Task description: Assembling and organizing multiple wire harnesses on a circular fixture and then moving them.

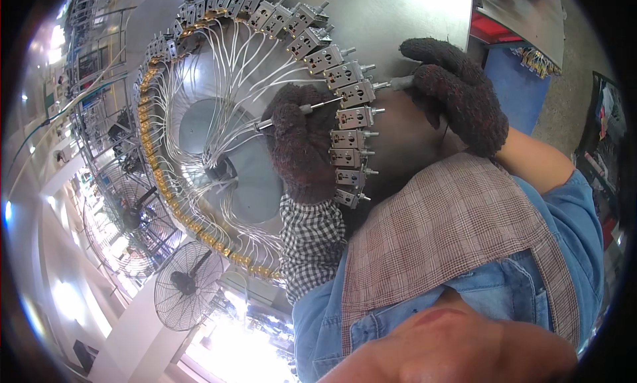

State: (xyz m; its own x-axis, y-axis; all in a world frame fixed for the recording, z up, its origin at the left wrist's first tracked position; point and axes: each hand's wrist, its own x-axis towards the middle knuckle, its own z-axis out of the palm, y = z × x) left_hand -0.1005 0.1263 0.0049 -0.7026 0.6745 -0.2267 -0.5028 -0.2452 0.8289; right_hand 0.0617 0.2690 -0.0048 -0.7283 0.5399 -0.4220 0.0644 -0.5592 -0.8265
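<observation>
My left hand (pixel 302 144), in a dark knit glove, is closed around a slim metal rod (pixel 325 103). The rod has a grey collar and its tip reaches a metal block fixture (pixel 356 93). A silver end (pixel 265 124), close to white wires, sticks out behind that fist. Across the row, my gloved right hand (pixel 461 94) has its fingers apart. A grey tip (pixel 402 83) at one finger meets or nearly meets the pin (pixel 381 85) on the block's outer side; whether it is a held part or finger cover, I cannot tell.
White wires (pixel 232 84) fan from a central hub (pixel 220 169) to a ring of block fixtures and brass-coloured parts (pixel 174 200). A floor fan (pixel 188 283) stands lower left. Metal shelving (pixel 106 84) lies beyond. A blue panel (pixel 514 84) is at upper right.
</observation>
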